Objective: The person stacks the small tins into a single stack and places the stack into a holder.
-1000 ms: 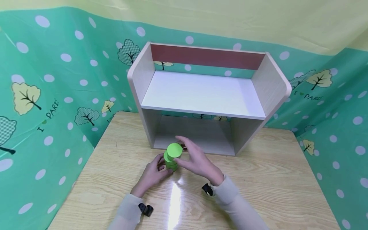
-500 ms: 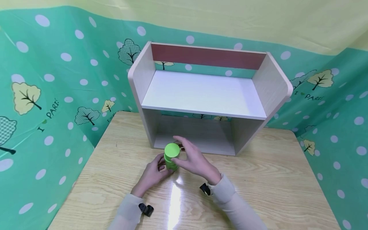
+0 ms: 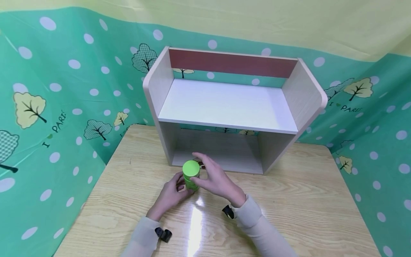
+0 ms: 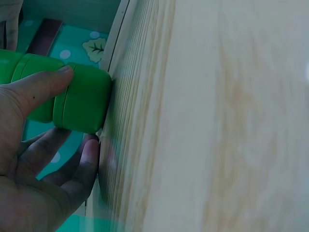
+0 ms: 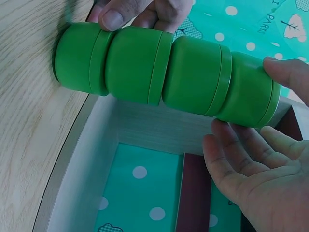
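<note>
- Stands as a stack of four green jars, nearer the left edge of the surface
- Is pinched low by the curled left hand
- Is loosely clasped at top by the half-open right hand

Your head view looks forward and down over the desk; your wrist views, close and tilted sideways, both face the same green stack

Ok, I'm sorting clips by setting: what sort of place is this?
Likely an indoor staged workspace: a printed sheet hangs behind and at both sides of a wooden table, which holds a shelf and a stack of green jars.
</note>
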`<state>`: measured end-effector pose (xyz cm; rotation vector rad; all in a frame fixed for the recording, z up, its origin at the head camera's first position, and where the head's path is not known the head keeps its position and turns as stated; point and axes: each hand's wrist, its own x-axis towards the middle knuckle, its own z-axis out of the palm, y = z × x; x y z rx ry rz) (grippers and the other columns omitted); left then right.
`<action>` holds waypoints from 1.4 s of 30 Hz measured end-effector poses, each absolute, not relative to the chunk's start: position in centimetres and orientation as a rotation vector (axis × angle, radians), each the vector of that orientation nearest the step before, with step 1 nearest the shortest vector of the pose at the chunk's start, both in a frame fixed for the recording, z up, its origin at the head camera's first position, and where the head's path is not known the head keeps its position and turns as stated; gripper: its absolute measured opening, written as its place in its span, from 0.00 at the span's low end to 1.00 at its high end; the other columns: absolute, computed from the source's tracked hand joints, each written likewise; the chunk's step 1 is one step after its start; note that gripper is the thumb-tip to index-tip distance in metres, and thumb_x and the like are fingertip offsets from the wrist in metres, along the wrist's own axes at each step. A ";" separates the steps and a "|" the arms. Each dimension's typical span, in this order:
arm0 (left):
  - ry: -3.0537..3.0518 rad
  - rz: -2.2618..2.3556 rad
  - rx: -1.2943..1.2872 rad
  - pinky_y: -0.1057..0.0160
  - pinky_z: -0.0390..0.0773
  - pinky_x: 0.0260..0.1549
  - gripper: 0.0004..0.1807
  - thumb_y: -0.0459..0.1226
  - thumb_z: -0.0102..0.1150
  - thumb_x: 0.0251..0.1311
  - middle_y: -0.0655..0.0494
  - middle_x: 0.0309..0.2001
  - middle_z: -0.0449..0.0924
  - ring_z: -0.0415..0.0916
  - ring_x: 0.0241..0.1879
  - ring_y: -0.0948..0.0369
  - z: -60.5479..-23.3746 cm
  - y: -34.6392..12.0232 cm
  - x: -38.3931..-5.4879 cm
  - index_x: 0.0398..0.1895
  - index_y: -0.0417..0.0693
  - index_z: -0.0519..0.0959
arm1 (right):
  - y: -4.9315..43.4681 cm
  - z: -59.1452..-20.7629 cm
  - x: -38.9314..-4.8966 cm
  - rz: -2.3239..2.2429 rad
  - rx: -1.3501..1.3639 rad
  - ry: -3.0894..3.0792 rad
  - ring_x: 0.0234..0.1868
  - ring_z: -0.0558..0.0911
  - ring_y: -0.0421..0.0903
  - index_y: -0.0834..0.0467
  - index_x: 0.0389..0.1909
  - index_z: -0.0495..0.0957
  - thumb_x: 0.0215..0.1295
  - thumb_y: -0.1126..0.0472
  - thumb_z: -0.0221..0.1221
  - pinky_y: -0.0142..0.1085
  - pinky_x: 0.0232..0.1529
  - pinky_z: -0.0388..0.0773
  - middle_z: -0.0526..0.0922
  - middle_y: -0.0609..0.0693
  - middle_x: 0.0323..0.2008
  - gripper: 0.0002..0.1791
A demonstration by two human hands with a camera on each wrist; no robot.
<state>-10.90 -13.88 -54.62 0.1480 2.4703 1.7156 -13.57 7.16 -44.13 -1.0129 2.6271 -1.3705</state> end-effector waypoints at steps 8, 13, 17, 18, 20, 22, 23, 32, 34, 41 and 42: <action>2.469 1.725 0.149 0.57 0.80 0.56 0.40 0.38 0.77 0.52 0.45 0.58 0.79 0.78 0.56 0.51 -54.3 -13.7 -10.7 0.69 0.44 0.69 | 7.1 -44.2 -13.4 -1.373 -0.997 2.630 0.57 0.75 0.41 0.55 0.75 0.59 0.61 0.59 0.71 0.34 0.56 0.79 0.74 0.47 0.60 0.44; 2.479 1.719 0.161 0.58 0.80 0.55 0.39 0.37 0.77 0.52 0.45 0.58 0.79 0.79 0.55 0.51 -54.4 -13.7 -10.7 0.68 0.45 0.69 | 7.1 -44.2 -13.3 -1.374 -0.979 2.631 0.57 0.75 0.40 0.53 0.75 0.59 0.60 0.60 0.71 0.34 0.56 0.78 0.74 0.47 0.60 0.44; 2.478 1.721 0.163 0.59 0.80 0.55 0.38 0.36 0.77 0.52 0.45 0.58 0.80 0.79 0.55 0.51 -54.3 -13.7 -10.7 0.67 0.46 0.70 | 7.0 -44.2 -13.2 -1.369 -0.976 2.636 0.58 0.75 0.40 0.53 0.75 0.59 0.61 0.59 0.71 0.34 0.56 0.78 0.74 0.48 0.61 0.44; 2.477 1.721 0.163 0.59 0.80 0.55 0.38 0.36 0.77 0.52 0.45 0.58 0.80 0.79 0.55 0.51 -54.3 -13.7 -10.7 0.67 0.46 0.70 | 7.1 -44.2 -13.2 -1.367 -0.977 2.638 0.58 0.75 0.41 0.53 0.75 0.59 0.61 0.59 0.71 0.34 0.56 0.78 0.74 0.48 0.61 0.44; 2.477 1.721 0.162 0.59 0.80 0.55 0.38 0.36 0.77 0.52 0.45 0.58 0.80 0.79 0.55 0.51 -54.2 -13.7 -10.7 0.67 0.46 0.70 | 7.1 -44.1 -13.2 -1.368 -0.980 2.637 0.58 0.75 0.41 0.53 0.75 0.59 0.61 0.59 0.71 0.34 0.57 0.78 0.74 0.48 0.61 0.44; 2.478 1.712 0.158 0.58 0.80 0.55 0.39 0.36 0.77 0.52 0.45 0.58 0.79 0.79 0.55 0.51 -54.2 -13.7 -10.7 0.68 0.46 0.70 | 7.1 -44.2 -13.2 -1.369 -0.982 2.634 0.58 0.75 0.42 0.53 0.75 0.58 0.62 0.58 0.71 0.35 0.57 0.78 0.73 0.48 0.61 0.44; 2.479 1.709 0.156 0.58 0.80 0.55 0.39 0.37 0.77 0.52 0.45 0.58 0.79 0.79 0.55 0.50 -54.2 -13.7 -10.7 0.68 0.45 0.70 | 7.2 -44.2 -13.2 -1.370 -0.982 2.632 0.58 0.75 0.42 0.53 0.75 0.58 0.62 0.58 0.71 0.35 0.57 0.78 0.73 0.48 0.61 0.44; 2.481 1.720 0.145 0.56 0.80 0.56 0.43 0.38 0.78 0.51 0.45 0.58 0.79 0.79 0.55 0.51 -54.3 -13.6 -10.6 0.70 0.45 0.67 | 7.6 -44.2 -12.9 -1.382 -0.947 2.617 0.58 0.75 0.44 0.53 0.75 0.57 0.63 0.57 0.70 0.36 0.59 0.77 0.73 0.47 0.61 0.44; 2.482 1.728 0.143 0.56 0.80 0.56 0.44 0.38 0.78 0.51 0.45 0.58 0.79 0.79 0.55 0.51 -54.4 -13.6 -10.7 0.71 0.45 0.66 | 7.8 -44.3 -12.9 -1.394 -0.932 2.607 0.59 0.76 0.45 0.54 0.75 0.58 0.63 0.58 0.70 0.37 0.60 0.77 0.73 0.48 0.61 0.43; 2.474 1.742 0.141 0.57 0.80 0.56 0.44 0.37 0.78 0.50 0.44 0.59 0.78 0.78 0.56 0.51 -54.3 -13.7 -10.6 0.71 0.43 0.66 | 8.4 -45.1 -12.9 -1.461 -0.908 2.570 0.60 0.76 0.53 0.59 0.74 0.59 0.60 0.63 0.71 0.43 0.62 0.77 0.75 0.54 0.60 0.44; 2.464 1.750 0.141 0.57 0.79 0.56 0.44 0.37 0.78 0.50 0.44 0.59 0.78 0.77 0.57 0.51 -54.2 -13.7 -10.6 0.71 0.43 0.66 | 8.6 -45.3 -12.9 -1.468 -0.904 2.568 0.60 0.76 0.53 0.60 0.74 0.59 0.59 0.64 0.71 0.43 0.62 0.76 0.75 0.56 0.60 0.44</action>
